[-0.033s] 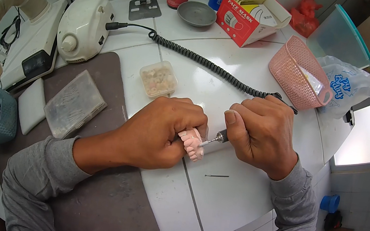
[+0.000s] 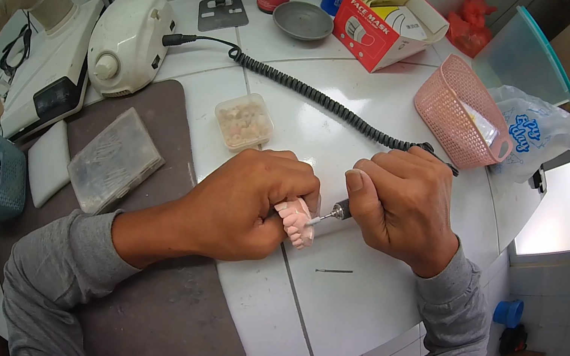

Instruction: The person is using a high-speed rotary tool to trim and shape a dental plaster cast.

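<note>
My left hand is closed around a pink dental model, whose row of teeth points toward the right and front. In my right hand is a rotary handpiece, gripped in a fist with the thumb along it. A thin bur at the handpiece's tip meets the model at its right side, by the teeth. Most of the handpiece's body is hidden inside my fingers. On the white tiles below the hands lies a loose bur.
A coiled black cord runs from a white control unit toward my right hand. Beyond my left hand stands a small clear box of pale pieces. A flat plastic case rests on the brown mat; a pink basket stands far right.
</note>
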Action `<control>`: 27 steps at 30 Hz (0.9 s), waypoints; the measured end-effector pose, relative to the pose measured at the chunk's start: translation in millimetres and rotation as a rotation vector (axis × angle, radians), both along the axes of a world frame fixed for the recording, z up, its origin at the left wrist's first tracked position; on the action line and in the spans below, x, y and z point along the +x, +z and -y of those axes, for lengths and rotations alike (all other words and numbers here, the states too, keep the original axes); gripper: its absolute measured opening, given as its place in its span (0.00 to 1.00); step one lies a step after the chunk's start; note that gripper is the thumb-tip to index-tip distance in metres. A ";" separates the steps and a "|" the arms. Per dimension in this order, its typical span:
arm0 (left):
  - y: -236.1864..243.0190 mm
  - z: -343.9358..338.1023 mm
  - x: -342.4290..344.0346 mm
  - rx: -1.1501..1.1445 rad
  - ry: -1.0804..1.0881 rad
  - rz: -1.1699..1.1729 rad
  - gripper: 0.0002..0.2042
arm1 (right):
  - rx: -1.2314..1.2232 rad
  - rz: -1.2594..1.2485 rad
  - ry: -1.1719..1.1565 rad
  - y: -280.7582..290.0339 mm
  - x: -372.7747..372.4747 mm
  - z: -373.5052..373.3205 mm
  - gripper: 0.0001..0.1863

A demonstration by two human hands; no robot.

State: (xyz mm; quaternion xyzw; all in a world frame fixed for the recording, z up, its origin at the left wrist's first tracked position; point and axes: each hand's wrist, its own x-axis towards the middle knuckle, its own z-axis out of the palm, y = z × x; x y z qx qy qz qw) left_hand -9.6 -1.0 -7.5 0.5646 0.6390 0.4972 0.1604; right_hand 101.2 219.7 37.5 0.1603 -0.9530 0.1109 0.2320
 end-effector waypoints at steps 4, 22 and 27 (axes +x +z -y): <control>1.1 -0.6 -0.5 -0.004 0.002 -0.015 0.06 | -0.006 -0.008 0.004 -0.4 -0.3 -1.2 0.15; 4.4 2.8 1.0 -0.029 0.004 0.136 0.09 | -0.047 0.013 0.038 2.6 1.5 1.0 0.15; 0.6 -1.7 1.7 0.071 0.041 0.156 0.11 | -0.183 -0.035 0.021 1.1 0.6 -6.4 0.20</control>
